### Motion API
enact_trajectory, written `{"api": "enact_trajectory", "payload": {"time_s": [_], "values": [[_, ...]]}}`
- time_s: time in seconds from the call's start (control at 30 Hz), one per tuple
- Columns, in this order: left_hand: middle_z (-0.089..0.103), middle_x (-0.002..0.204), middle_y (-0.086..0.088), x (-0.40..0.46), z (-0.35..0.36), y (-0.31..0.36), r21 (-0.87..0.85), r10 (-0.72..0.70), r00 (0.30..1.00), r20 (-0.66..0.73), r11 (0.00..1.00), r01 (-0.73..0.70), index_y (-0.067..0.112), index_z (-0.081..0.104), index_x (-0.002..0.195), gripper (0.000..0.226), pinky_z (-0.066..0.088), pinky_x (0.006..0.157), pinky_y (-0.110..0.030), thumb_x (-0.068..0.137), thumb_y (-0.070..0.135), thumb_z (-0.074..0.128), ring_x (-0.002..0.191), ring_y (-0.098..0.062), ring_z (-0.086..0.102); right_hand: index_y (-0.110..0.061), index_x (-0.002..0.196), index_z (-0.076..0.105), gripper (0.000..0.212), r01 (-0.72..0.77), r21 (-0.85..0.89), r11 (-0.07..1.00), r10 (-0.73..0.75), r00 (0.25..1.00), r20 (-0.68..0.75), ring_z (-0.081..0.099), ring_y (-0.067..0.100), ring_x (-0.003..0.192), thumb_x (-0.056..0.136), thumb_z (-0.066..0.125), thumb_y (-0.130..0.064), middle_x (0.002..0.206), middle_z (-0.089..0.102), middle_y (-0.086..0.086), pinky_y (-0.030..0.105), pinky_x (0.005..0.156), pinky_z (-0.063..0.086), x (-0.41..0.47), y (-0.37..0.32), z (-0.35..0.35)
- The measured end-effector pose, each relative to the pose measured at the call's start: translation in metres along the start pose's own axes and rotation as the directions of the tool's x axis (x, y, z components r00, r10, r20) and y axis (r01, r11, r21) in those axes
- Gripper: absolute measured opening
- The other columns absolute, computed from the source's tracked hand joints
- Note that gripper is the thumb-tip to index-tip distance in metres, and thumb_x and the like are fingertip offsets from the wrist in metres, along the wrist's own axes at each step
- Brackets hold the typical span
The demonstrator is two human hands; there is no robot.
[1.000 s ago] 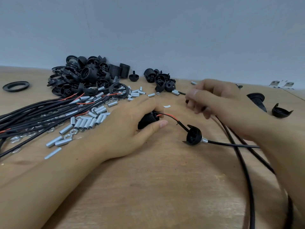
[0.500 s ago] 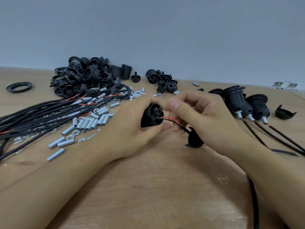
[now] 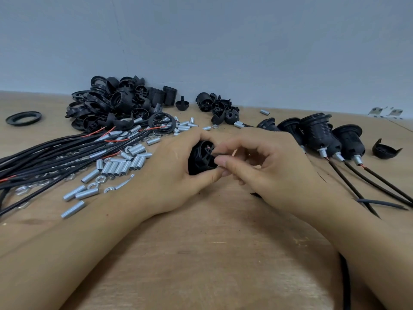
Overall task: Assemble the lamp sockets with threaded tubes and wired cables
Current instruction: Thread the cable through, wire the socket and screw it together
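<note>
Left hand: left hand (image 3: 176,175) lies on the wooden table (image 3: 212,253), fingers and thumb curled round a black lamp socket (image 3: 201,159); open end of the socket faces right.
Right hand: right hand (image 3: 274,173) meets the socket from the right; thumb and forefinger pinched together at its open end. What they pinch is too small to tell; a trace of red shows inside the socket.
Socket position: centre of the table, between both hands, just off or on the surface; cannot tell which.
Threaded tubes: loose silver threaded tubes (image 3: 120,166) and small nuts (image 3: 100,179) scattered left of the left hand, some touching the cables.
Cables: bundle of black cables (image 3: 44,157) with red cores, running in from the left edge.
Parts pile: heap of black socket parts (image 3: 116,104) at the back left; a lone black ring (image 3: 23,117) at far left.
Finished units: assembled sockets (image 3: 319,133) with tubes and cables, in a row on the right, behind the right hand.
Other: a black cap (image 3: 385,149) at far right.
</note>
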State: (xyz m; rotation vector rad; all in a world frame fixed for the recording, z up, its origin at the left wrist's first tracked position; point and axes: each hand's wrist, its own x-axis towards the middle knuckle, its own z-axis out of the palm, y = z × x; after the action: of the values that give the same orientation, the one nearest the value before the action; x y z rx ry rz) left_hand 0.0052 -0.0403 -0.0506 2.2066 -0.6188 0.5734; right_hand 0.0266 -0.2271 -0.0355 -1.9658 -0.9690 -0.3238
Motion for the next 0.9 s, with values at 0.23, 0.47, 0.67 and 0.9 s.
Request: {"api": "enact_trajectory", "payload": {"time_s": [0.23, 0.47, 0.67, 0.9], "values": [[0.066, 0.079, 0.003, 0.0007, 0.0, 0.0016, -0.019, 0.014, 1.0, -0.016, 1.0, -0.014, 0.016, 0.062, 0.103, 0.034, 0.046, 0.065, -0.023, 0.079, 0.037, 0.074, 0.071, -0.013, 0.06, -0.014, 0.108, 0.074, 0.023, -0.037, 0.098, 0.995, 0.042, 0.998, -0.047, 0.061, 0.007, 0.068, 0.093, 0.061, -0.002, 0.092, 0.061, 0.002, 0.017, 0.062, 0.05, 0.002, -0.0019, 0.0025], [0.067, 0.083, 0.002, 0.0001, -0.0001, 0.0026, 0.0, 0.016, 0.998, -0.055, 1.0, -0.016, 0.018, 0.061, 0.103, 0.033, 0.048, 0.069, -0.031, 0.08, 0.04, 0.073, 0.076, -0.015, 0.061, -0.017, 0.086, 0.07, 0.018, -0.06, 0.262, 0.963, 0.1, 0.985, -0.141, 0.062, 0.008, 0.062, 0.087, 0.069, 0.001, 0.073, 0.065, -0.003, 0.013, 0.056, 0.05, 0.0014, -0.0083, 0.0043], [0.069, 0.089, 0.002, -0.0004, 0.0003, 0.0028, 0.013, 0.038, 0.999, 0.009, 0.999, -0.038, 0.009, 0.064, 0.106, 0.034, 0.05, 0.071, -0.038, 0.084, 0.035, 0.069, 0.08, -0.016, 0.064, -0.013, 0.086, 0.073, 0.006, 0.047, -0.071, 0.996, -0.056, 0.99, -0.127, 0.064, 0.012, 0.067, 0.084, 0.07, -0.007, 0.074, 0.066, -0.002, 0.026, 0.061, 0.049, 0.0012, -0.0089, 0.0029], [0.07, 0.091, 0.003, 0.0, -0.0003, 0.0012, 0.045, 0.064, 0.998, 0.022, 0.997, -0.065, 0.01, 0.067, 0.107, 0.032, 0.05, 0.073, -0.035, 0.083, 0.031, 0.07, 0.083, -0.013, 0.065, -0.011, 0.085, 0.073, 0.006, 0.057, -0.084, 0.995, -0.066, 0.992, -0.109, 0.062, 0.015, 0.068, 0.083, 0.067, -0.009, 0.073, 0.065, 0.0, 0.037, 0.063, 0.051, 0.0018, -0.0062, 0.0037]]}}
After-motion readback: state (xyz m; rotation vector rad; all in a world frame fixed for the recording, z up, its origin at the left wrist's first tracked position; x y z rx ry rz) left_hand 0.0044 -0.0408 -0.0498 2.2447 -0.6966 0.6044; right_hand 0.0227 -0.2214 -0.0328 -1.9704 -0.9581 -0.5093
